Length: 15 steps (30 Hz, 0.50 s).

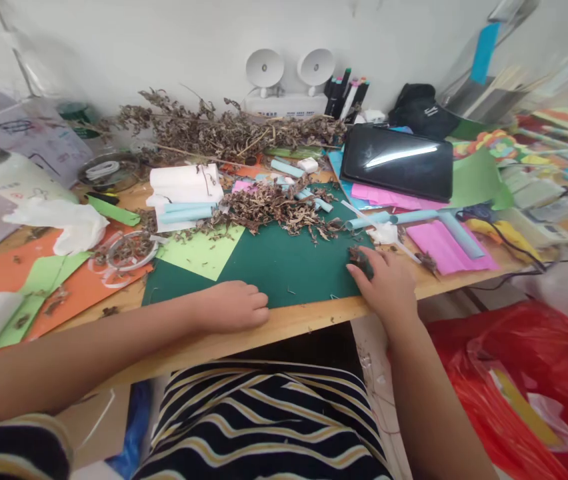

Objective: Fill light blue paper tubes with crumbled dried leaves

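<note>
My left hand [234, 305] rests at the near edge of the dark green cutting mat [284, 267], its fingers curled under into a loose fist with nothing visible in them. My right hand [387, 283] lies on the mat's right corner, fingers bent and touching a small clump of dried plant bits [357, 255]. A pile of dried leaves and stems [279, 210] sits at the far side of the mat. A light green paper sheet [201, 250] overlaps the mat's left part.
More dried branches [224, 130] lie by the wall. Around the mat are a black tablet [397, 162], pink paper [447, 247], light blue paper tubes [414, 218], orange paper [9, 270], a tape roll [131, 251], a white bottle [11, 175], markers [347, 93]. A red plastic bag [524, 373] hangs right of the wooden table edge [304, 317].
</note>
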Each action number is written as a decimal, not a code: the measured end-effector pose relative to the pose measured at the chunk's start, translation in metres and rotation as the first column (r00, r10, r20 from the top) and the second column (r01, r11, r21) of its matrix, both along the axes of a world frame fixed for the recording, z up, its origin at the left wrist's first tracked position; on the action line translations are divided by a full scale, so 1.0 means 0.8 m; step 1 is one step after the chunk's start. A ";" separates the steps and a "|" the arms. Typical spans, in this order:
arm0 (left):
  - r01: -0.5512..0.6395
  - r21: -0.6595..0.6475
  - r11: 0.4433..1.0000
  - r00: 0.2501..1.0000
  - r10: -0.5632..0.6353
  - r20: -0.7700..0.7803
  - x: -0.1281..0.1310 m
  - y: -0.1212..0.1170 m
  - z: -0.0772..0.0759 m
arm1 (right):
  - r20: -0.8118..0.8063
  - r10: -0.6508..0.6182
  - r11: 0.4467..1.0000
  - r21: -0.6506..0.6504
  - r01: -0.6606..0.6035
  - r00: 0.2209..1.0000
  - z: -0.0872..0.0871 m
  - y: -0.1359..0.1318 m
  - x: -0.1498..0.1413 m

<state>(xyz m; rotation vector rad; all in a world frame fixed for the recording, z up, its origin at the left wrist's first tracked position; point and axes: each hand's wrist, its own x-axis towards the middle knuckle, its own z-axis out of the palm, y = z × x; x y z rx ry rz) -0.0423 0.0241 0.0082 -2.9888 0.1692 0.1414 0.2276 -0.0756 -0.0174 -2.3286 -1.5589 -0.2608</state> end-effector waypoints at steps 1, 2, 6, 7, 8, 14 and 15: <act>-0.016 0.018 1.000 1.000 0.016 -0.023 -0.013 0.006 0.002 | -0.009 0.034 0.999 -0.035 -0.034 0.999 0.000 0.005 0.003; -0.027 0.028 0.999 0.999 0.028 -0.037 -0.027 0.014 0.004 | -0.026 0.075 0.996 -0.049 -0.076 0.997 -0.001 0.009 0.004; -0.164 0.074 0.984 0.982 0.170 -0.078 -0.088 0.054 0.006 | -0.100 0.285 0.956 -0.043 -0.291 0.953 -0.003 0.020 -0.019; -0.193 0.072 0.979 0.976 0.199 -0.091 -0.102 0.066 0.006 | -0.112 0.358 0.929 -0.061 -0.366 0.927 -0.002 0.022 -0.033; -0.251 0.083 0.964 0.962 0.258 -0.093 -0.114 0.078 0.008 | -0.122 0.428 0.894 -0.085 -0.439 0.895 0.000 0.025 -0.048; -0.491 0.097 0.866 0.871 0.490 0.037 -0.130 0.113 0.041 | -0.343 0.614 0.733 -0.085 -0.675 0.711 0.021 0.050 -0.091; -0.528 0.079 0.845 0.849 0.524 0.067 -0.120 0.110 0.047 | -0.426 0.604 0.735 -0.030 -0.678 0.674 0.025 0.060 -0.079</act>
